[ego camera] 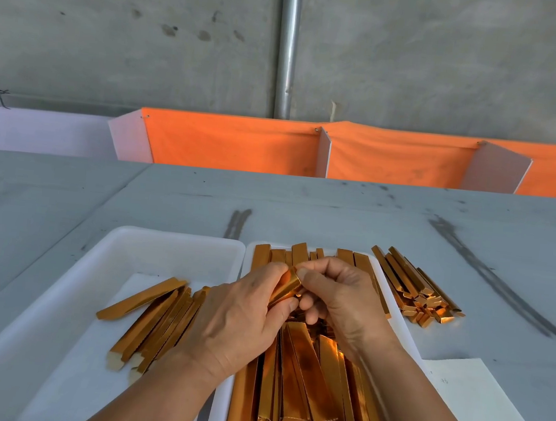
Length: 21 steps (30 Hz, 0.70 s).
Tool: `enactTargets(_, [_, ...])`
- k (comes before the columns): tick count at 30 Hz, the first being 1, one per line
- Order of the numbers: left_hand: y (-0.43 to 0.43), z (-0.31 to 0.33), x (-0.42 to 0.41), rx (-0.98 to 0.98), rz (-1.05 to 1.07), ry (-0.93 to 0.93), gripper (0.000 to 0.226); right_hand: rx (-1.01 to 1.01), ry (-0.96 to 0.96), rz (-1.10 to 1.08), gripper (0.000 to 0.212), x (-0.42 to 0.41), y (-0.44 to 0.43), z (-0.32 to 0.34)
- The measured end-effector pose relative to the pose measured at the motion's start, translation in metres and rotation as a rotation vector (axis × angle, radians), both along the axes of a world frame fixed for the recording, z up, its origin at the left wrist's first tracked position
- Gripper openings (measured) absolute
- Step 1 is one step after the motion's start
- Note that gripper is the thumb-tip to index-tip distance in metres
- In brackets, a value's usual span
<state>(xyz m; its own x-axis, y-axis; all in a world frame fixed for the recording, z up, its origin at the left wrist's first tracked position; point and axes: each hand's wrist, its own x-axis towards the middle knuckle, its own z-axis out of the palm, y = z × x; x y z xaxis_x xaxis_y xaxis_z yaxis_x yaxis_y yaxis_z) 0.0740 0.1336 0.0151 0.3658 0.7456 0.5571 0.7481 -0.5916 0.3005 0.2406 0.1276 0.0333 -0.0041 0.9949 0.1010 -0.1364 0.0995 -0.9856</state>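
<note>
Both hands, left (241,313) and right (339,299), pinch one gold strip (287,286) above the right tray (395,322) of strips.

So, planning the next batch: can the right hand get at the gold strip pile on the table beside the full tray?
Probably yes: the pile lies uncovered right of the full tray, but the right hand is busy pinching a gold strip.

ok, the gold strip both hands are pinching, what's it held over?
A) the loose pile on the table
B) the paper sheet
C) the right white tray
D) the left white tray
C: the left hand and right hand pinch the gold strip directly above the right white tray.
</note>
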Motion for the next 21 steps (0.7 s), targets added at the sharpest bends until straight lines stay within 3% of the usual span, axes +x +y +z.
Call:
enactTargets(9, [0.0,0.007,0.003,0.017,0.102,-0.032,0.049,0.124,-0.08,-0.012,0.023,-0.011,-0.008,0.002])
enactTargets(13, [-0.002,0.009,0.005,0.052,0.132,0.047,0.041,0.125,-0.081,-0.061,0.02,-0.013,-0.008,0.002])
enactTargets(21, [-0.005,0.011,0.007,0.111,0.159,0.128,0.052,0.157,-0.141,-0.126,0.027,-0.014,-0.008,0.002])
